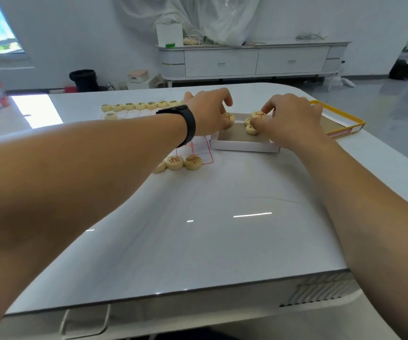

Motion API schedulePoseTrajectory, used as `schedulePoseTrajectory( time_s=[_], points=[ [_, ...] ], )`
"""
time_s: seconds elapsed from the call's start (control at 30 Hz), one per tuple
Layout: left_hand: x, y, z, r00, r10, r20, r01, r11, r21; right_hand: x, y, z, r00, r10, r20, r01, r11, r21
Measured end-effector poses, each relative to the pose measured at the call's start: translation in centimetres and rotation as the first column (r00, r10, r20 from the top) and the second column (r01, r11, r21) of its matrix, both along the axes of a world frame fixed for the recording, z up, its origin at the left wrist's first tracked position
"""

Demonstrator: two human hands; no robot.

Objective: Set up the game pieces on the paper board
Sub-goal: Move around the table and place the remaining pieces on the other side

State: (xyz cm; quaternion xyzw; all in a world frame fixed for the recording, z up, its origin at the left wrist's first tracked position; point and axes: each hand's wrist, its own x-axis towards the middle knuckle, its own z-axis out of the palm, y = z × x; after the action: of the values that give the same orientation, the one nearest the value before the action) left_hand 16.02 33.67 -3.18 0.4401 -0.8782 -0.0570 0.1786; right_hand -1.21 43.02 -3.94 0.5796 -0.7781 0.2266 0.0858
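A paper board (198, 149) with red grid lines lies on the white table, mostly hidden by my left forearm. A row of round wooden pieces (139, 106) stands along its far edge, and a few more pieces (174, 162) sit at its near edge. A shallow white box (243, 145) beside the board holds loose pieces (250, 130). My left hand (210, 111) pinches a red-marked piece (228, 117) at the box's left rim. My right hand (293, 119) pinches another red-marked piece (259, 115) over the box.
The box lid (340, 121) with a yellow rim lies to the right of the box. The table's near edge (173, 293) runs across the lower frame. A white sideboard (252, 60), a black bin (84, 81) and floor clutter stand beyond the table.
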Motion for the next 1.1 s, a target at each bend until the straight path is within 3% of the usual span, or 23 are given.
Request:
schedulePoseTrajectory(
  time_s=[0.17,0.27,0.47,0.67,0.9,1.1],
  points=[
    [4.3,3.1,0.5,0.964,-0.005,-0.265,0.011,1.0,0.021,3.5,1.0,0.3,0.999,0.048,-0.023,-0.051,0.987,-0.154],
    [7.4,4.9,0.3,0.929,0.005,-0.369,0.008,0.999,0.034,5.9,1.3,0.0,0.983,0.13,-0.127,-0.158,0.957,-0.241],
    [16.6,7.0,0.4,0.901,0.139,-0.41,-0.145,0.989,0.018,13.6,0.6,0.5,0.922,0.334,-0.196,-0.381,0.875,-0.3],
    [23.7,6.5,0.5,0.881,0.22,-0.418,-0.268,0.962,-0.06,20.9,-2.2,1.3,0.883,0.425,-0.198,-0.468,0.822,-0.324],
    [26.7,2.5,-1.6,0.754,0.27,-0.598,-0.355,0.935,-0.026,23.3,-4.7,-0.2,0.923,0.364,-0.121,-0.382,0.841,-0.384],
    [28.5,0.5,-4.0,0.787,0.384,-0.484,-0.333,0.923,0.191,21.6,-4.8,-1.1,0.936,0.328,-0.126,-0.351,0.87,-0.345]
  ],
)
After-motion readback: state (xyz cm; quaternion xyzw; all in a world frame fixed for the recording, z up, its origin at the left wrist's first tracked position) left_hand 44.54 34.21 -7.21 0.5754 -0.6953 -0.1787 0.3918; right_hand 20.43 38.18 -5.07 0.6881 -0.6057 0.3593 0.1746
